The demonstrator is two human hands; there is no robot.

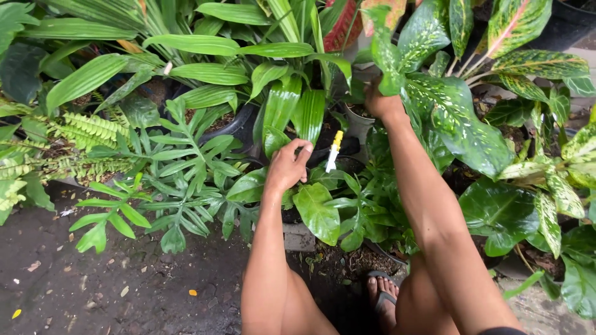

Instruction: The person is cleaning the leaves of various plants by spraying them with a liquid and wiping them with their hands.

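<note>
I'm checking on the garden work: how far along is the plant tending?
Done: nothing shows as finished. In hand: the left hand reaches among the glossy leaves beside a white and yellow plant tag; the right hand reaches behind spotted leaves. Left: cannot tell.

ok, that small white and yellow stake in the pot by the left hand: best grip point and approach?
Probably the stake's upper half, just below the yellow tip, pinched from the left, where the left hand already sits beside it. It stands nearly upright, top leaning slightly right; its lower end sits among low leaves, and broad glossy leaves crowd it from above and behind.
</note>
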